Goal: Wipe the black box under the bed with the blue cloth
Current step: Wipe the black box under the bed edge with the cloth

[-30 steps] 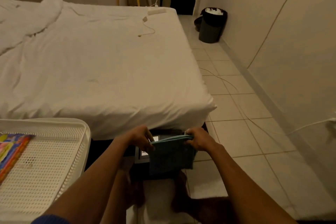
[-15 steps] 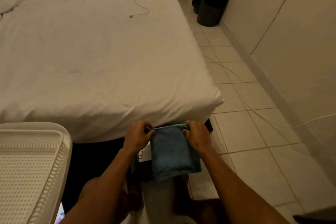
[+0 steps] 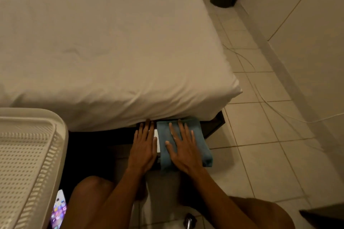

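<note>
Nearest the camera are the person's bent knees, and beyond them both forearms reach toward the bed (image 3: 111, 42). The right hand (image 3: 183, 147) lies flat with fingers spread on the blue cloth (image 3: 201, 135), pressing rather than gripping it, so its grip is released and open-palmed. The left hand (image 3: 144, 145) rests flat just beside the cloth, on the side away from the wall, also released and holding nothing, its fingertips reaching the hanging sheet. The cloth is folded into a strip whose long axis runs from the knees toward the bed, its far end tucked at the mattress edge. Under both hands sits the black box (image 3: 212, 126), partly beneath the bed's near corner; most of it is covered or in shadow, with a dark corner showing past the cloth toward the wall. The right hand is on the cloth, so it looks set to wipe, probably along the strip or sideways over the lid. A white basket (image 3: 61, 135) stands well apart.
</note>
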Action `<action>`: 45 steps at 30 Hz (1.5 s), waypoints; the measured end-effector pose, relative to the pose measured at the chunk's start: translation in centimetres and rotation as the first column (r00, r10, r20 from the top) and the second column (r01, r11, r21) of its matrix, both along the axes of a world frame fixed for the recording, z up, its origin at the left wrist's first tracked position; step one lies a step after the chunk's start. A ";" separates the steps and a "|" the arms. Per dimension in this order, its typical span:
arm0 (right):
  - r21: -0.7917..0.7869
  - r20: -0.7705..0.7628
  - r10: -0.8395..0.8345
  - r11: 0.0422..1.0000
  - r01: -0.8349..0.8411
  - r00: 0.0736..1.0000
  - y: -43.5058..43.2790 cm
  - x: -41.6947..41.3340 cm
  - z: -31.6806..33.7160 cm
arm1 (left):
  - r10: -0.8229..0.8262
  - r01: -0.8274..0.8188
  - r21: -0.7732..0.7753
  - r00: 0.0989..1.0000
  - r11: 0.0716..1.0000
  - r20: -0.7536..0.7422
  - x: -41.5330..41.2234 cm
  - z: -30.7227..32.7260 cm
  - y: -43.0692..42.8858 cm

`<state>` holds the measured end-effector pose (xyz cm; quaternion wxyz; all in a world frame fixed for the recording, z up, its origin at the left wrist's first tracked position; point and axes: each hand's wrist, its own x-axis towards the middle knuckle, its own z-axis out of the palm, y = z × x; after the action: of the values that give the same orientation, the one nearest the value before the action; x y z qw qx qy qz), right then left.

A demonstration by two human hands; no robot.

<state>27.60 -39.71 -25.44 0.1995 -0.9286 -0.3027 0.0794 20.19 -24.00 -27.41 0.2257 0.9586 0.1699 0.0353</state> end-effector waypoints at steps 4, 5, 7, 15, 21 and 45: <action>-0.007 0.034 -0.002 1.000 0.002 0.999 -0.1 -0.1 -0.1 | 0.058 -0.061 0.065 0.998 0.996 0.034 0.2 -1.1 -0.4; 0.001 0.027 -0.005 1.000 0.005 1.000 -0.1 -0.2 -0.1 | 0.057 -0.059 0.062 0.998 0.996 0.036 0.2 -1.1 -0.4; 0.001 0.024 -0.018 1.000 0.018 1.000 -0.2 -0.6 -0.3 | 0.037 -0.039 0.064 0.999 0.997 0.037 -0.1 -1.1 -0.5; -0.032 -0.018 -0.044 0.999 0.044 0.999 -1.3 -1.2 -0.2 | 0.016 -0.016 0.023 1.000 1.000 0.005 -0.4 -0.6 -1.5; -0.051 -0.007 -0.049 0.998 0.048 0.999 -1.4 -1.5 -0.1 | 0.008 -0.008 0.000 1.000 1.000 -0.022 -0.5 -0.5 -1.7; -0.120 0.006 -0.159 0.980 0.158 0.987 -2.2 -1.6 -0.5 | 0.078 -0.078 0.131 0.997 0.988 0.010 -0.1 -0.8 -2.7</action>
<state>25.96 -41.92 -25.96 0.1498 -0.9598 -0.2221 0.0831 20.05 -26.73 -28.25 0.1610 0.9639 0.2040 0.0573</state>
